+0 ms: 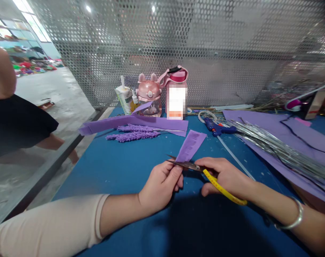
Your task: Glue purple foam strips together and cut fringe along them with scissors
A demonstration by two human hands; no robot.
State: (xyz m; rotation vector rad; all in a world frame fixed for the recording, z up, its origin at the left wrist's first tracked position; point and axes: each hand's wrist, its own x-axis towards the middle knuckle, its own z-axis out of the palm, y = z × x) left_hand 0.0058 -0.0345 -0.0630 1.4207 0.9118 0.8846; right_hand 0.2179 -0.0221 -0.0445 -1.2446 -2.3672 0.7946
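Blue tabletop (119,160) stands before a perforated metal screen (218,82). Left hand (160,186), nearer, pinches the short purple strip (191,143), its long axis slanting away rightward. Right hand (228,175) grips scissors (188,165), blades crossing it just beyond the pinch.

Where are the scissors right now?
In the head view, the scissors are below and right of centre, in the right hand, blades astride the purple strip beside the left hand.
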